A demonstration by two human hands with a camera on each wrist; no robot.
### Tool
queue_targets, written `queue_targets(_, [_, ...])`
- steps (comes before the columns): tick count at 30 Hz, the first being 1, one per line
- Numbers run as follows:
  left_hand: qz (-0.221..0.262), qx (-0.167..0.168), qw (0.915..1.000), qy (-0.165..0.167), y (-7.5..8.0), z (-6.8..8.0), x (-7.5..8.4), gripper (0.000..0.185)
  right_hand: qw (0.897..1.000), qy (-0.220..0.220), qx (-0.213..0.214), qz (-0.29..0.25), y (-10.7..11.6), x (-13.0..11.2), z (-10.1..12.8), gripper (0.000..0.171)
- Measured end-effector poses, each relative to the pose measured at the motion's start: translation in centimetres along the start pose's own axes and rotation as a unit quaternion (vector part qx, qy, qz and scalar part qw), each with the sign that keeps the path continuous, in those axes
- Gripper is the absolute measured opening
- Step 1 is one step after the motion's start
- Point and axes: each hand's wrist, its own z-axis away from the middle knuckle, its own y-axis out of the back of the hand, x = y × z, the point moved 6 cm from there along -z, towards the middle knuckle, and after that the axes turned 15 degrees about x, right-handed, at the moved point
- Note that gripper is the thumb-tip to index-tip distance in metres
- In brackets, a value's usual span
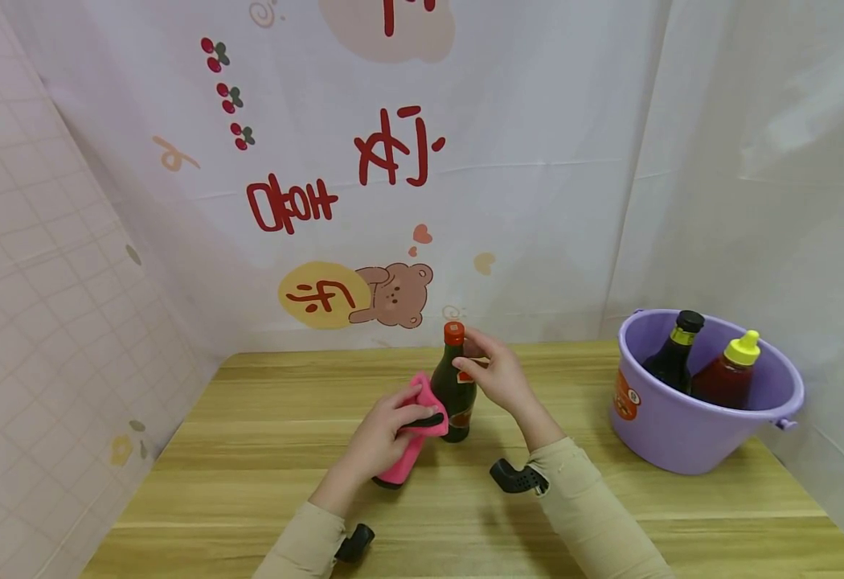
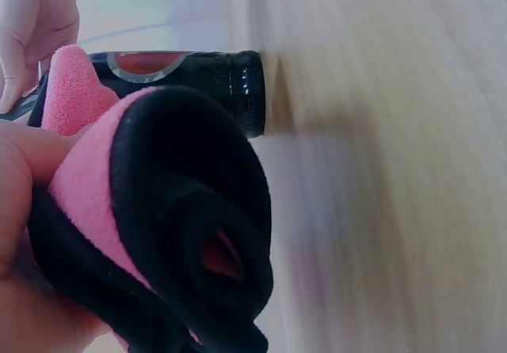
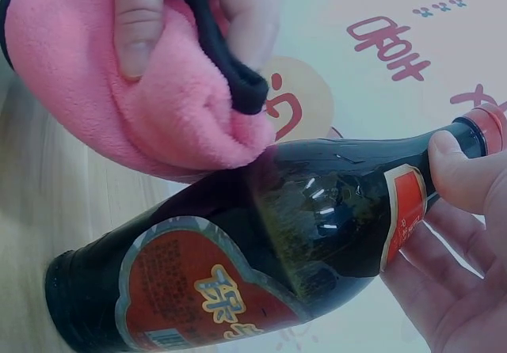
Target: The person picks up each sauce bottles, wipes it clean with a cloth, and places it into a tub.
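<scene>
A dark green glass bottle (image 1: 454,394) with a red cap (image 1: 454,333) stands upright on the table. My right hand (image 1: 497,371) grips it by the neck, thumb on the near side, as the right wrist view shows. In my left hand (image 1: 386,430) is a bunched pink cloth (image 3: 142,84) with black edging, pinched between thumb and fingers. The cloth touches or nearly touches the bottle's left side. Red labels (image 3: 198,286) show on the bottle's body and shoulder. In the left wrist view the rolled cloth (image 2: 87,159) covers part of the bottle.
On the right of the table stands a purple bucket (image 1: 671,438). Inside it are a dark bottle with a black cap (image 1: 671,362) and a red-brown bottle with a yellow cap (image 1: 727,374). A white printed curtain (image 1: 538,201) hangs behind the wooden table (image 1: 270,426).
</scene>
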Motion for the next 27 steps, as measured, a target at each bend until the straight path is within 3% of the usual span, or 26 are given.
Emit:
queue_targets(5, [-0.028, -0.028, 0.9992, -0.005, -0.5, 0.6, -0.1, 0.046, 1.000, -0.006, -0.002, 0.000, -0.1, 0.0, 0.0, 0.052])
queue_targets(18, [-0.083, -0.134, 0.9866, 0.041, -2.4, 1.1, -0.7, 0.039, 1.000, -0.008, -0.002, 0.010, -0.1, 0.0, 0.1, 0.051])
queue_targets(27, [-0.102, -0.174, 0.9793, 0.017, -3.4, 0.8, -0.9, 0.035, 1.000, -0.007, 0.000, 0.002, -0.1, 0.1, 0.0, 0.052])
